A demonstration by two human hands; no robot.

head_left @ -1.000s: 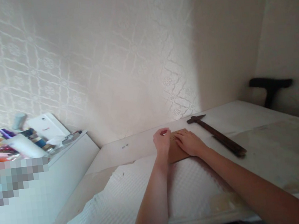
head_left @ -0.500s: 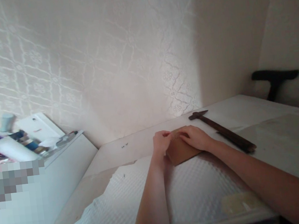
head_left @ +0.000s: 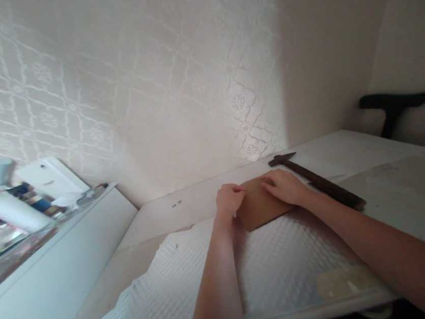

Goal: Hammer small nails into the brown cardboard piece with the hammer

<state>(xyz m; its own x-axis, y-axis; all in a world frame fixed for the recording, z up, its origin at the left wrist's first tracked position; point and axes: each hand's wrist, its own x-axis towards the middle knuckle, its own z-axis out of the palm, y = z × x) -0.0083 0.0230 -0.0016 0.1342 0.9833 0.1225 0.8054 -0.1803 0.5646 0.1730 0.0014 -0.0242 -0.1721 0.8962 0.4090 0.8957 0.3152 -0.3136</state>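
A flat brown rectangular piece (head_left: 262, 207), perhaps leather or board, is held tilted between my two hands above the white quilted sheet (head_left: 281, 259). Small dark dots show near its upper left part. My left hand (head_left: 229, 198) pinches it at the left edge, thumb on the face. On the right side, my right hand (head_left: 285, 187) grips the upper right edge, its thumb lying on the front and its other fingers hidden behind. Just beyond my right hand lies a hammer (head_left: 320, 183) with a dark wooden handle, its head toward the wall.
Two tiny metal bits (head_left: 176, 203) lie on the white table (head_left: 158, 219) near the wall. To the left, a white cabinet (head_left: 66, 263) carries bottles and a white box (head_left: 53, 176). A dark T-shaped handle (head_left: 392, 103) rises behind the table's right side.
My right hand has slid a little to the right along the brown piece, uncovering more of its face and the dots. My left hand keeps its hold. The view has shifted slightly.
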